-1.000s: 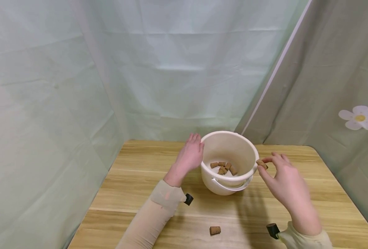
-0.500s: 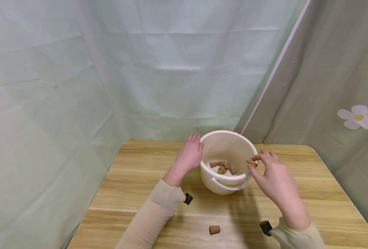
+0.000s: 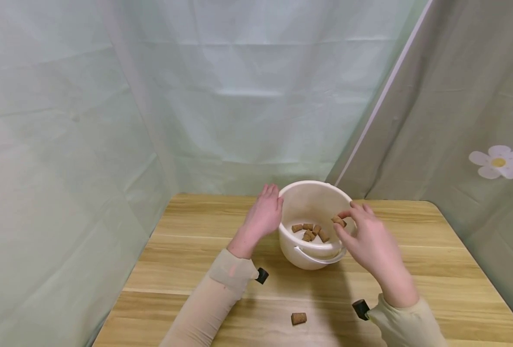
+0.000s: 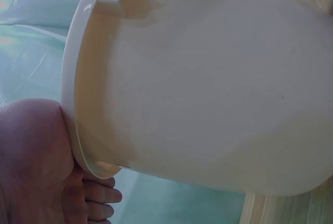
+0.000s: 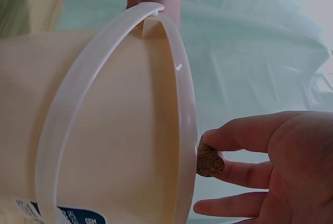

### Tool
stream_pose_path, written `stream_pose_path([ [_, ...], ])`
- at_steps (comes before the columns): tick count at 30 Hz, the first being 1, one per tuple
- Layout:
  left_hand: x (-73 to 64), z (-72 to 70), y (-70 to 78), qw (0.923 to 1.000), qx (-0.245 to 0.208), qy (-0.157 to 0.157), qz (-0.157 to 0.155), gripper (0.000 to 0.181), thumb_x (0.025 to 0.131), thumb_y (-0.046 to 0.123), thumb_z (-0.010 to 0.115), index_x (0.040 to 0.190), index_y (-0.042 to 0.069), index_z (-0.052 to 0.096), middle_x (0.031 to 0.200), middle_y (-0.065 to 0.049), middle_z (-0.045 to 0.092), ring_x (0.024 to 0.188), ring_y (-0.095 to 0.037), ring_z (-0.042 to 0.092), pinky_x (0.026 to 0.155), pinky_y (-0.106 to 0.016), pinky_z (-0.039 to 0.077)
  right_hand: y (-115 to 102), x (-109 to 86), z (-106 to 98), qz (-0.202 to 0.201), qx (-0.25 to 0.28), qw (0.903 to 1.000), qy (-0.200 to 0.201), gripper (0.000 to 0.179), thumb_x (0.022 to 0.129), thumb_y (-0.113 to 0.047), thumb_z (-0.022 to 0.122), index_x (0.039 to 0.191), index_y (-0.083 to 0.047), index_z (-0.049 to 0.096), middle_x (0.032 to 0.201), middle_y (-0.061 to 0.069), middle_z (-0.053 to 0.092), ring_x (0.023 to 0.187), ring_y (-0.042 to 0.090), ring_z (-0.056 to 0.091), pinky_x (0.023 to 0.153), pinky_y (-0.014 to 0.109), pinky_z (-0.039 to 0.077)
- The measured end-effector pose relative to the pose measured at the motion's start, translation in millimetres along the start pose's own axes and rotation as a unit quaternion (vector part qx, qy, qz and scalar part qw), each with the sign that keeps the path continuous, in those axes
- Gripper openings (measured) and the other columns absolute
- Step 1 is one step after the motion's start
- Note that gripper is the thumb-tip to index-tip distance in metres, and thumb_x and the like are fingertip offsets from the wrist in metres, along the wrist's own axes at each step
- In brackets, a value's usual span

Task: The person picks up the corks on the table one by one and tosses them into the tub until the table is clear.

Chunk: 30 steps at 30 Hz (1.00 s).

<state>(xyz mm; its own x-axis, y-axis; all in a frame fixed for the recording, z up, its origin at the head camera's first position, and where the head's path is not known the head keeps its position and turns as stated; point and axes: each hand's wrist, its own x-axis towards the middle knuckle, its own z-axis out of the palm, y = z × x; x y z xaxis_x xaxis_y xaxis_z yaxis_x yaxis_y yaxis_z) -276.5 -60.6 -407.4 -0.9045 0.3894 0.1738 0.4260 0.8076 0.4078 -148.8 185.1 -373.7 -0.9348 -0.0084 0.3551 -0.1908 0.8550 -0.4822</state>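
Observation:
A white bucket (image 3: 301, 251) stands upright on the wooden table, its handle hanging down at the front. Several corks (image 3: 308, 234) lie on its bottom. My left hand (image 3: 264, 212) holds the bucket's left rim; in the left wrist view the thumb side presses against the rim (image 4: 70, 86) and the fingers reach behind it. Between thumb and fingertips my right hand (image 3: 372, 241) pinches a cork (image 3: 338, 221) over the right side of the opening. The right wrist view has that cork (image 5: 210, 160) just beyond the rim. One more cork (image 3: 298, 318) lies on the table in front.
The wooden table (image 3: 187, 270) extends to both sides of the bucket. Pale green curtains (image 3: 247, 96) hang behind and at the left, a grey one with flowers (image 3: 447, 120) at the right. Each sleeve cuff carries a small black piece (image 3: 361, 309).
My right hand has moved left with the pinched cork, from outside the right rim to over the bucket's opening. The left hand stays on the rim.

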Motion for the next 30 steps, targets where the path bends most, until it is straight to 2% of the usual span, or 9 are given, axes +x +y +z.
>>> stream_pose_path([
  [5, 0.0, 0.7, 1.1, 1.0000, -0.002, -0.003, -0.004, 0.057, 0.119, 0.028, 0.032, 0.164, -0.007, 0.030, 0.172, -0.023, 0.026, 0.162, -0.037, 0.016, 0.131, -0.043, 0.011, -2.9, 4.3, 3.8, -0.003, 0.002, 0.9999, -0.010, 0.017, 0.102, -0.026, 0.070, 0.114, -0.014, 0.073, 0.155, 0.029, 0.053, 0.149, 0.054, 0.040, 0.096, 0.077, 0.050],
  [11, -0.6, 1.5, 2.3, 1.0000, -0.002, -0.004, -0.002, 0.057, 0.119, 0.028, 0.032, 0.164, -0.008, 0.031, 0.172, -0.024, 0.027, 0.162, -0.037, 0.017, 0.131, -0.043, 0.012, -6.8, 10.4, 9.5, 0.002, 0.012, 0.9990, -0.042, 0.016, 0.102, -0.028, 0.069, 0.113, -0.016, 0.073, 0.158, 0.027, 0.051, 0.152, 0.055, 0.034, 0.110, 0.078, 0.040],
  [14, -0.9, 1.8, 2.9, 1.0000, -0.004, -0.002, 0.000, 0.057, 0.119, 0.027, 0.032, 0.163, -0.008, 0.031, 0.171, -0.024, 0.027, 0.162, -0.037, 0.018, 0.131, -0.043, 0.012, -8.2, 13.7, 13.3, 0.001, 0.012, 0.9986, -0.052, 0.016, 0.102, -0.028, 0.070, 0.111, -0.016, 0.074, 0.157, 0.028, 0.051, 0.153, 0.054, 0.033, 0.110, 0.078, 0.040],
  [20, -0.5, 2.9, 3.7, 0.9999, -0.009, 0.004, 0.005, 0.056, 0.118, 0.024, 0.033, 0.161, -0.011, 0.034, 0.170, -0.026, 0.030, 0.161, -0.038, 0.020, 0.132, -0.042, 0.012, -10.0, 21.5, 22.0, -0.006, 0.007, 0.9981, -0.061, 0.015, 0.100, -0.029, 0.071, 0.107, -0.016, 0.075, 0.155, 0.028, 0.053, 0.150, 0.049, 0.041, 0.101, 0.073, 0.050],
  [25, -0.1, 3.0, 3.7, 0.9999, -0.007, 0.004, 0.007, 0.056, 0.118, 0.024, 0.033, 0.161, -0.011, 0.033, 0.170, -0.027, 0.030, 0.161, -0.038, 0.020, 0.132, -0.042, 0.012, -11.5, 28.4, 30.0, -0.015, 0.012, 0.9976, -0.067, 0.014, 0.099, -0.028, 0.073, 0.105, -0.016, 0.076, 0.153, 0.029, 0.054, 0.148, 0.052, 0.042, 0.108, 0.072, 0.046],
  [30, 0.3, 2.9, 2.4, 0.9999, -0.007, 0.007, 0.012, 0.055, 0.118, 0.023, 0.034, 0.161, -0.012, 0.034, 0.169, -0.028, 0.032, 0.161, -0.038, 0.021, 0.132, -0.044, 0.013, -15.4, 35.3, 38.3, -0.019, 0.012, 0.9974, -0.068, 0.016, 0.099, -0.030, 0.074, 0.104, -0.015, 0.076, 0.153, 0.029, 0.055, 0.147, 0.050, 0.045, 0.107, 0.069, 0.049],
])
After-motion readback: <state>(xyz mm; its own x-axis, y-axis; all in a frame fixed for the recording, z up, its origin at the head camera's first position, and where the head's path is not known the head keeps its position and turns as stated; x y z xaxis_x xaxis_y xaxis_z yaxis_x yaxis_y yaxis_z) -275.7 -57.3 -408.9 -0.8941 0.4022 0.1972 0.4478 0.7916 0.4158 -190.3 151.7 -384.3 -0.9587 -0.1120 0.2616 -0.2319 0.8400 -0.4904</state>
